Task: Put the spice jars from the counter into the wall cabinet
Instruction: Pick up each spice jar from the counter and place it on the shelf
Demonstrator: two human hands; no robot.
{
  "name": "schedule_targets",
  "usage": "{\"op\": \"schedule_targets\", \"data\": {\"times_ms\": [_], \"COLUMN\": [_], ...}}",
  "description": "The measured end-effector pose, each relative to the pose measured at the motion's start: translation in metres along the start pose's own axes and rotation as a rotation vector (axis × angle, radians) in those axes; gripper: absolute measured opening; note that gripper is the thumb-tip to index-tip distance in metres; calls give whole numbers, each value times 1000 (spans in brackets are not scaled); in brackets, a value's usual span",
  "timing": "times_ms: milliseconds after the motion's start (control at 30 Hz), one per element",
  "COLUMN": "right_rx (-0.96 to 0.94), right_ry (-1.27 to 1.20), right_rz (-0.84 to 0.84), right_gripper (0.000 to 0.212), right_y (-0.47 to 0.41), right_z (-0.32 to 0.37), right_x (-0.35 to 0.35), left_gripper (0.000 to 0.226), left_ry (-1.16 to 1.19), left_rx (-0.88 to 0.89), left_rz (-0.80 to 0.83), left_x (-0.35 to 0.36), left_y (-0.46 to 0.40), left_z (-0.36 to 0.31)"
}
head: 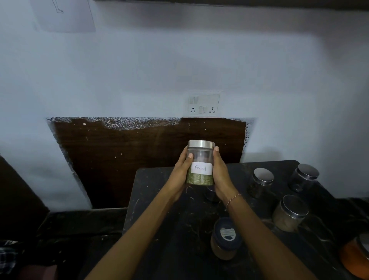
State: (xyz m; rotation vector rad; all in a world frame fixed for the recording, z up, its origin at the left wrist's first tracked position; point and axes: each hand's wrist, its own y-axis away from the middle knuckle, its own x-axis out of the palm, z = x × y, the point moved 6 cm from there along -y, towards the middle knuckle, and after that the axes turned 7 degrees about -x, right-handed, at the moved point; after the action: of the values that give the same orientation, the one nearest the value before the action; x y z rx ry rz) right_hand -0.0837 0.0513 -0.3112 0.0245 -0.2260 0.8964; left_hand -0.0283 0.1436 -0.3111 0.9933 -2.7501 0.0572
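Note:
A glass spice jar (pixel 200 165) with a steel lid, a white hand-written label and green spice in its bottom is held upright above the black counter (pixel 159 209). My left hand (pixel 180 175) grips its left side and my right hand (pixel 220 175) grips its right side. On the counter to the right stand three steel-lidded jars: one at the back middle (pixel 259 182), one at the back right (pixel 303 177) and one nearer with pale powder (pixel 289 212). A blue-lidded jar (pixel 225 238) stands between my forearms. The dark underside of the wall cabinet (pixel 219 2) runs along the top edge.
An orange-filled jar (pixel 357 257) is cut off at the lower right. A switch and socket plate (pixel 204 105) sits on the pale wall above a dark wooden panel (pixel 139 159). A lower dark ledge (pixel 79 225) lies left of the counter.

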Motion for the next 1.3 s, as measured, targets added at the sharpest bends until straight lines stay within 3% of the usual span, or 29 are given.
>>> {"op": "schedule_targets", "data": {"times_ms": [233, 367, 667, 833, 1067, 1200, 1300], "right_rx": [44, -33, -281, -428, -694, -728, -689], "right_ry": [68, 146, 93, 132, 208, 245, 204], "right_rz": [210, 242, 276, 277, 246, 192, 197], "right_gripper": [37, 58, 53, 54, 40, 57, 57], "right_y": [2, -8, -43, -57, -68, -93, -124], "right_z": [19, 48, 174, 242, 355, 405, 422], "right_x": [4, 9, 48, 65, 94, 115, 135], "left_gripper": [39, 48, 46, 41, 38, 44, 47], "left_ry": [33, 73, -14, -210, -203, -221, -258], "left_rx": [64, 73, 299, 449, 677, 697, 689], "left_rz": [-40, -33, 2, -108, -257, -308, -428], "left_x": [-3, -6, 2, 3, 7, 5, -5], "left_y": [-6, -19, -35, -33, -21, -35, -59], "left_z": [-15, -37, -183, -261, -368, -421, -452]}}
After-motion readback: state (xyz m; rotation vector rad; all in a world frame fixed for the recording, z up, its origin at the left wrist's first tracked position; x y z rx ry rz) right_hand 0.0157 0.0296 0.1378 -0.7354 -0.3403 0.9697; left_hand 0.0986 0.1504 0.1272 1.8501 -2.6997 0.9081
